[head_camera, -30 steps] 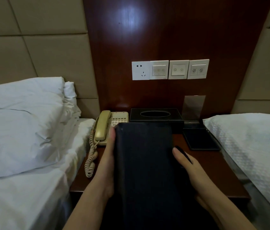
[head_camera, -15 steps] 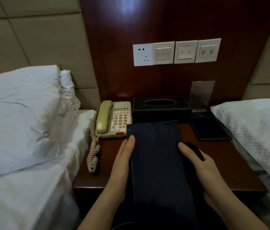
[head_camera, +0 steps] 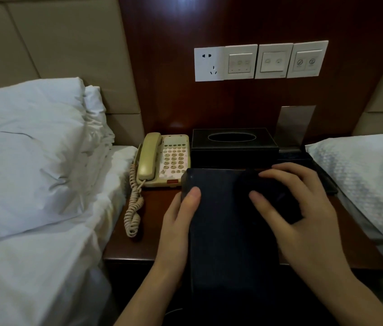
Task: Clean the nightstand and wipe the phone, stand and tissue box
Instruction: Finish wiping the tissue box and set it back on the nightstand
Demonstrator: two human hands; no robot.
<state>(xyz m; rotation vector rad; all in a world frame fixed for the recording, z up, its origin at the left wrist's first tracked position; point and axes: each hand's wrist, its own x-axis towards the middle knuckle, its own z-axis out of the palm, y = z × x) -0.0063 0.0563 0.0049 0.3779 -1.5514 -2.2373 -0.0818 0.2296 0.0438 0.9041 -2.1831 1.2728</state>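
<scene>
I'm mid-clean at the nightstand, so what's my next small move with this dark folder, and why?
Probably sweep the dark cloth under your right hand down the folder, since the left hand grips its edge to steady it and most of its cover lies unwiped below the cloth.

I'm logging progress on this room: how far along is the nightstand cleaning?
Nothing visibly finished. In hand: the left hand grips a dark folder by its edge over the nightstand, while the right hand presses a dark cloth on it. Left: the phone, tissue box and stand sit at the back, untouched.
</scene>
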